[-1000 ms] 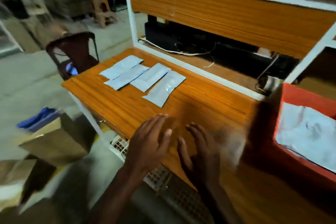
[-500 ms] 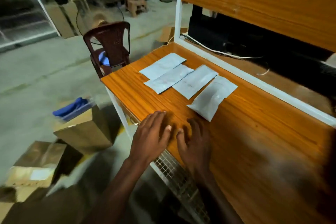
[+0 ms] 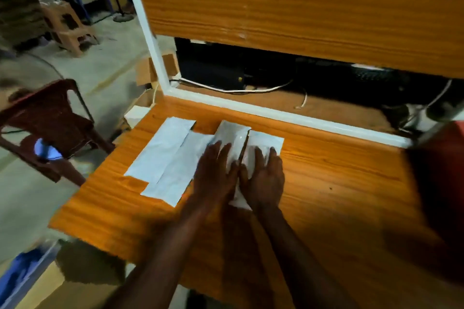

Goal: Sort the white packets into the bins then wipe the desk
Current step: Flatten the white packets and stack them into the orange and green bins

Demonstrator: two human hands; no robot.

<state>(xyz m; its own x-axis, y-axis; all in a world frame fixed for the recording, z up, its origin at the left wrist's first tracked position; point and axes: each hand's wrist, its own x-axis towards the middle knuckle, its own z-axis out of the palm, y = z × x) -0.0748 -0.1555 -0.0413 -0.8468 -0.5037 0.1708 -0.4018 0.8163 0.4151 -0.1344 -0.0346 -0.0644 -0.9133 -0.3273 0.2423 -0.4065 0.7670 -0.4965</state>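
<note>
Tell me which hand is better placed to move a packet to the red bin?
Probably the right hand: it lies flat on the rightmost packet, nearest the red bin at the desk's right edge.

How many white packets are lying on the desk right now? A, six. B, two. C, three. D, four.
D: four white packets lie side by side on the desk, with the left hand and right hand pressed flat on the two rightmost ones.

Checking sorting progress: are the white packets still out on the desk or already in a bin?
Out on the desk: four white packets lie flat there, the left hand and right hand spread over two.
</note>
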